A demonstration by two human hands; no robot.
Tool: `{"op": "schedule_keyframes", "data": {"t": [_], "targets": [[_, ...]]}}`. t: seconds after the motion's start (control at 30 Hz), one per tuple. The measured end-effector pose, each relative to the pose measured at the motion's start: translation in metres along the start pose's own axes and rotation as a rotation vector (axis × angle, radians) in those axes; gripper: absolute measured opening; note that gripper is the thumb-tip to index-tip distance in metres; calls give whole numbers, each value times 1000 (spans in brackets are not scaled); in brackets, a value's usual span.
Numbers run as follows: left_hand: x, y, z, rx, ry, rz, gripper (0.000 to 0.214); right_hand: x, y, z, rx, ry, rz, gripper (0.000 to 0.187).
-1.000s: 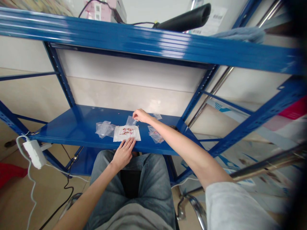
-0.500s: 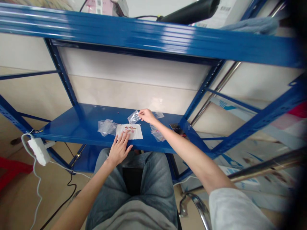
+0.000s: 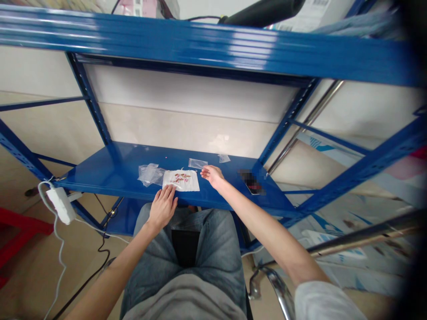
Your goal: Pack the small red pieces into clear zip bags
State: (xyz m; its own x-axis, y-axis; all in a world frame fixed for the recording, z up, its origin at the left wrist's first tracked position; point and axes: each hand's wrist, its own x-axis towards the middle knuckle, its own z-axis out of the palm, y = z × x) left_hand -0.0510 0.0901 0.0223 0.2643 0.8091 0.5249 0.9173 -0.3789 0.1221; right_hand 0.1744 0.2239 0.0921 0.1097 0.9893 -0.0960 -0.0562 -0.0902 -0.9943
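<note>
- left hand (image 3: 163,208): grip open, fingertips resting on the near edge of the white printed pouch (image 3: 181,180), nothing held
- right hand (image 3: 212,176): loosely curled, empty as far as I can see, just right of that pouch
- small clear plastic bag (image 3: 197,163) sits just past the right hand (tiny, easy to miss)
- bunched clear bags (image 3: 151,174) lie left of the pouch, everything on the blue steel shelf (image 3: 100,178)

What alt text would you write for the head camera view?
Two bare hands work over a blue steel shelf: the left hand has its fingertips at the near edge of a white packet with reddish marks, and the right hand hovers, empty, just beside it. Clear plastic bags lie on the shelf around the packet.
</note>
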Motion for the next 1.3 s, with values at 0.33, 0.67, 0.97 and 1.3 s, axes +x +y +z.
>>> {"op": "schedule_keyframes", "data": {"t": [0.33,0.67,0.97,1.3], "targets": [[-7,1,-10,-7,30,-52,52,-30,13,58,125,-93,-26,10],[-7,-4,-11,-56,62,-7,44,-44,1,161,-808,-143,-984,11],[2,-23,-18,-9,139,-95,50,2,9,189,-926,-359,-912,30],[29,-33,-10,-5,60,-43,57,97,11,123,-984,-386,-589,18]]}}
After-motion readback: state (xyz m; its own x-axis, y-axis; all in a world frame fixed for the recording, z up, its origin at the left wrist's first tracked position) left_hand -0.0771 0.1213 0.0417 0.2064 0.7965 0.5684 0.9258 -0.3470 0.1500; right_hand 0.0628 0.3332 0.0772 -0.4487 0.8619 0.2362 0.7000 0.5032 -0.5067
